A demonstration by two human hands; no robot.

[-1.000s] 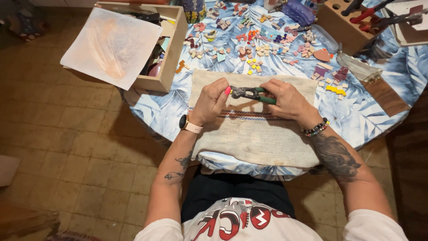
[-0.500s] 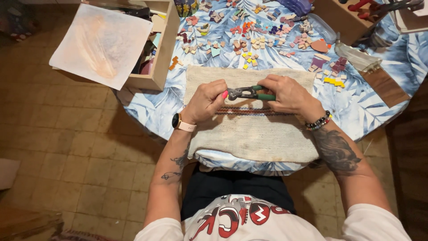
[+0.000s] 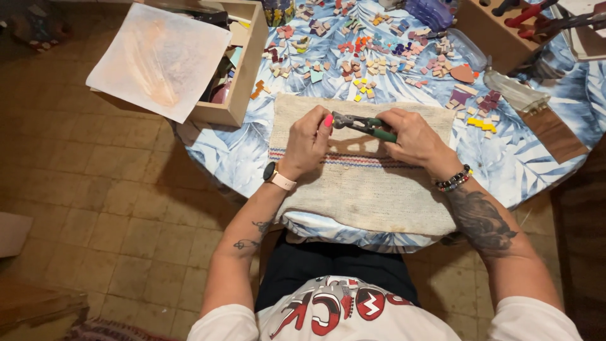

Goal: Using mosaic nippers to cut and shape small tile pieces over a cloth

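The right hand is closed around the green handles of a pair of metal-jawed nippers, whose dark head points across toward the left hand. The left hand is curled, fingers bent inward with the pink-nailed thumb right at the tool's jaws — whether it pinches a small piece there cannot be told, as the fingers hide it. Both hands hover over a coarse beige woven cloth with a thin red and blue stripe, which lies directly beneath them on the round worktop with a blue and white leaf-patterned cover.

Beyond the hands, farther from the person, many small coloured mosaic pieces are scattered in loose clusters — pink, yellow, orange, purple. Off to the left hand's outer side stands an open light wooden box, with a sheet of white paper bearing a faint orange print laid over its far half. Beyond the right hand, at the worktop's far edge, sits a wooden tool block with red-handled tools, and nearer to that hand's outer side lies a flat dark brown wooden board.

A pale-strapped watch is on the left wrist, a beaded bracelet on the right.
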